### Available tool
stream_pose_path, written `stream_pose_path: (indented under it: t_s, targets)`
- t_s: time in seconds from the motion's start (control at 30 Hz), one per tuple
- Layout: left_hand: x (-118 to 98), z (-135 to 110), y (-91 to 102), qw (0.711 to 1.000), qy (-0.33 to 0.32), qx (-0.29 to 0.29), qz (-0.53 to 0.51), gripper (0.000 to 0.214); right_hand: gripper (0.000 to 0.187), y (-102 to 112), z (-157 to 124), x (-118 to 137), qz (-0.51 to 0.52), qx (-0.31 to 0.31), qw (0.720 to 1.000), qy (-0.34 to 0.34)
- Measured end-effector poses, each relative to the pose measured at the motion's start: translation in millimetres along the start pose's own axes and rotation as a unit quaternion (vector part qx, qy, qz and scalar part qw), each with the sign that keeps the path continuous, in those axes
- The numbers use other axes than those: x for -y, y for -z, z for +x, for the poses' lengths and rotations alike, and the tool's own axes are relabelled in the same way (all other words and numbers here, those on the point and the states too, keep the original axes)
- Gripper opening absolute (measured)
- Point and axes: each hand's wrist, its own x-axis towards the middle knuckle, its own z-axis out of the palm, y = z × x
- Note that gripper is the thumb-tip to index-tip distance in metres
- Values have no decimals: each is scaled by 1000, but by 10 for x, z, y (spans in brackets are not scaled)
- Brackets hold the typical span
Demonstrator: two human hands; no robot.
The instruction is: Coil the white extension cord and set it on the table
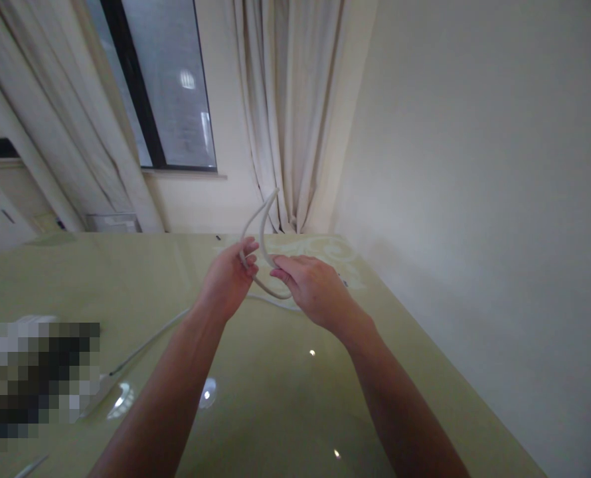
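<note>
Far L: pixelated patch on the green table (255, 411), can't ID what's under it; pale piece (89, 401) sticks out at its R edge, w/ the white cable (149, 342) running up from there across the tabletop, passing behind the L forearm. Another thin white bit (31, 467) at the bottom edge, mostly cut off. Behind: L curtain (61, 99), then window (170, 86). Next the L hand (230, 275), raised above the table, fingers curled loosely round a strand of cable; how firm, can't tell. Btwn the hands a loop of cable stands up, tip tilted toward the middle curtain (290, 99), its lower bend hanging nr the tabletop. R hand (315, 289) just beside, thumb + fingers pinched together on the thicker part of the same cable. Progress, my read: approx. one loop formed & held up, so prob. early on; the length on the table is ungathered, no tie or fastening visible, far end prob. attached to the pale piece. Far R: plain wall (475, 166), no more gear there.
</note>
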Motion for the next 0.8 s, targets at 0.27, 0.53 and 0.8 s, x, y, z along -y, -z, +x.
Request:
stream_pose_path:
  t_s: [0.27, 0.53, 0.8]
  targets:
    - [-8, 6, 106, 993, -84, 3, 85, 23, 42, 187, -83, -227, -131, 55, 966, -214]
    - [-69, -50, 110, 958, -239, -5, 158, 18, 40, 137, -174, -444, -146, 123, 952, -240]
    - [-40, -104, 73, 954, -213, 27, 210, 32, 35, 78, -149, -330, -131, 137, 967, -171]
